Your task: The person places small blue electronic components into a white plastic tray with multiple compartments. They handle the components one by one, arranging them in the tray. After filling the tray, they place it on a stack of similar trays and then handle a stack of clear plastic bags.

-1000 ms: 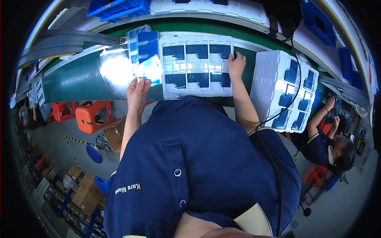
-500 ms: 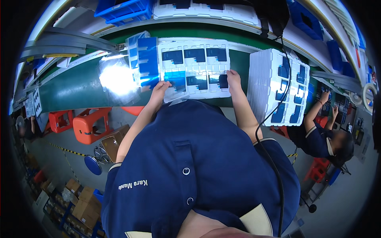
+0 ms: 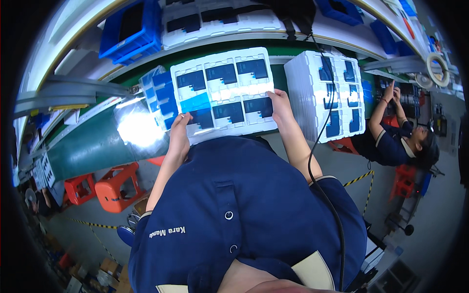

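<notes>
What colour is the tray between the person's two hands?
The tray is white; the head view shows it best.

A worker's left hand point(image 3: 179, 136) and right hand point(image 3: 282, 108) grip opposite edges of a white six-pocket tray point(image 3: 229, 92) holding dark, flat parts point(image 3: 221, 73), blue film point(image 3: 195, 104) lying across its left side. Stacked white trays point(image 3: 299, 90) stand to the right, while a co-worker point(image 3: 395, 142) sits beyond.

Green bench point(image 3: 83, 152); blue sheets point(image 3: 167, 95), stacked white trays point(image 3: 315, 105)
</notes>
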`<action>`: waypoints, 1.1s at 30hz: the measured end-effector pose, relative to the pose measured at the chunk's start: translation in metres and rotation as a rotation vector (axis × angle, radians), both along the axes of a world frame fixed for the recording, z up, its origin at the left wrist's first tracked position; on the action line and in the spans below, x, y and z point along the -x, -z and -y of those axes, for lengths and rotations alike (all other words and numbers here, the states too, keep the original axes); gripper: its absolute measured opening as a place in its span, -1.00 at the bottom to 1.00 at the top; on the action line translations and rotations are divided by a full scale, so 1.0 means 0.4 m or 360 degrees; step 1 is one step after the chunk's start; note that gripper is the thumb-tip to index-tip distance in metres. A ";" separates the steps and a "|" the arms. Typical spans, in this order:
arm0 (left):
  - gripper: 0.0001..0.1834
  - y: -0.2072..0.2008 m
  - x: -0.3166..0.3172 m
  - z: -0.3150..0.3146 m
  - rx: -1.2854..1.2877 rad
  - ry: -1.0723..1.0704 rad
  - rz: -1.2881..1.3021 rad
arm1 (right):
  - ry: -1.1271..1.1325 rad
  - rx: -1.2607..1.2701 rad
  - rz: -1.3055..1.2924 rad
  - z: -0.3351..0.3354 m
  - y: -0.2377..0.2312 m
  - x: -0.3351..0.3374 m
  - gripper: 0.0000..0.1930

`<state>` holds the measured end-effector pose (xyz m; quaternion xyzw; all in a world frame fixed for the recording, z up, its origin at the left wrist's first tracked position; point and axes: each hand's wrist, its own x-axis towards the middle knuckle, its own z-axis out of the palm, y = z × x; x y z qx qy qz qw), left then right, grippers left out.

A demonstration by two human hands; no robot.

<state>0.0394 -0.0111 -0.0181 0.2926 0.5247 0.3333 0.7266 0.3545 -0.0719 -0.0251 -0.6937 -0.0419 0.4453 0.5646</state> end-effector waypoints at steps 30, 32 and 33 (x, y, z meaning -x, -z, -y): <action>-0.78 -0.186 -0.080 -0.111 -0.0351 0.0665 0.0072 | 0.0514 -0.0336 -0.0437 0.310 -0.113 0.143 -0.73; -0.78 -0.164 -0.064 -0.118 -0.0328 0.0659 0.0074 | 0.0513 -0.0325 -0.0410 0.319 -0.090 0.166 -0.69; -0.77 -0.154 -0.056 -0.123 -0.0314 0.0653 0.0076 | 0.0527 -0.0356 -0.0402 0.320 -0.081 0.173 -0.69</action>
